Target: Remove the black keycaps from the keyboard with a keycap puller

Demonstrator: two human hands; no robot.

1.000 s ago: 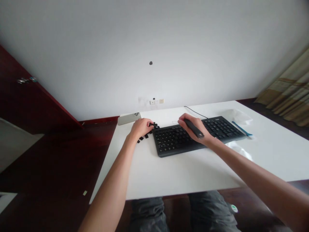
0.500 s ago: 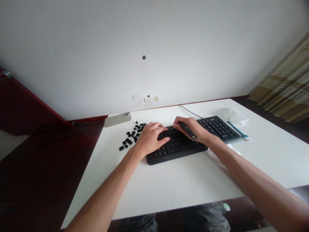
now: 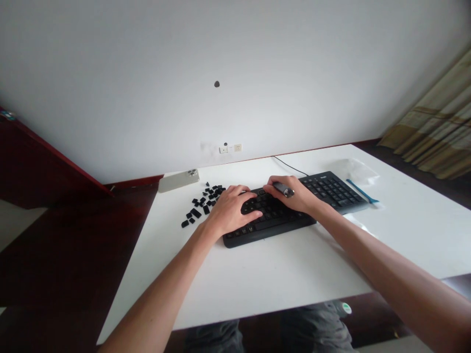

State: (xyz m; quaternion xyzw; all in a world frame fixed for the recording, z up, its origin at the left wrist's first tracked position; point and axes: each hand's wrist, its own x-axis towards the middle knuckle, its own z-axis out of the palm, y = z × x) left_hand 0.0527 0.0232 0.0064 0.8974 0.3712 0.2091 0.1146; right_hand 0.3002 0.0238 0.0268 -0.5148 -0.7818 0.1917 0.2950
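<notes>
A black keyboard (image 3: 277, 218) lies slightly angled on the white table. My left hand (image 3: 231, 210) rests over its left part with thumb and fingers spread, and it holds nothing that I can see. My right hand (image 3: 301, 197) is closed around a dark, slim handheld tool (image 3: 284, 189), over the upper middle of the keyboard. The tool's rear end points up toward me; its working tip is hidden behind my fingers. Loose black keycaps (image 3: 196, 213) are scattered on the table just left of my left hand. Some key positions at the keyboard's lower left look bare.
A phone (image 3: 178, 181) lies at the table's back left corner. On the right are a blue brush-like stick (image 3: 362, 191) beside the keyboard and a clear plastic bag (image 3: 355, 170). A thin cable (image 3: 290, 166) runs from the keyboard toward the wall.
The tool in my right hand has tilted, its rear end rising and now pointing more toward me. My left hand stays nearly in place on the keyboard.
</notes>
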